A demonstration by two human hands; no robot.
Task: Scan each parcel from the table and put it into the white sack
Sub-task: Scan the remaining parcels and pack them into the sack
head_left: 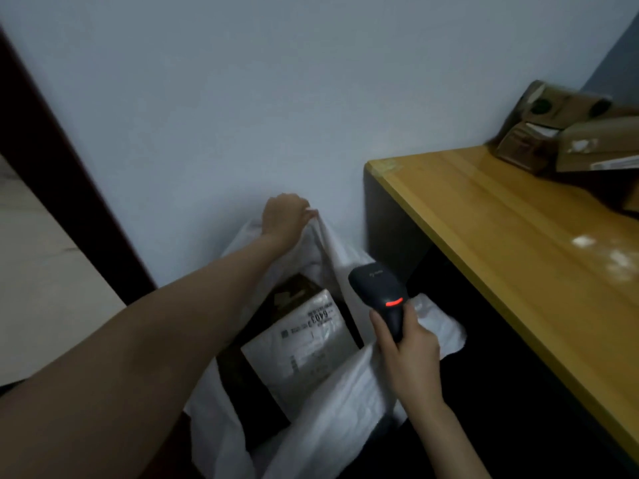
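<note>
The left hand [283, 216] pinches the white sack's [345, 392] far rim, holding its mouth wide. Inside lies a white parcel [304, 344]. Above the sack, the right hand [404, 350] grips a scanner [383, 299]. Beside the sack, brown parcels [567, 133] wait on the table [518, 254].

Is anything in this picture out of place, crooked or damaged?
Only the brown boxes on the table look untidy: they lie tilted in a loose heap by the wall, not stacked flat. The white parcel lies slanted inside the white sack, which seems normal. No damage or spill shows.
</note>
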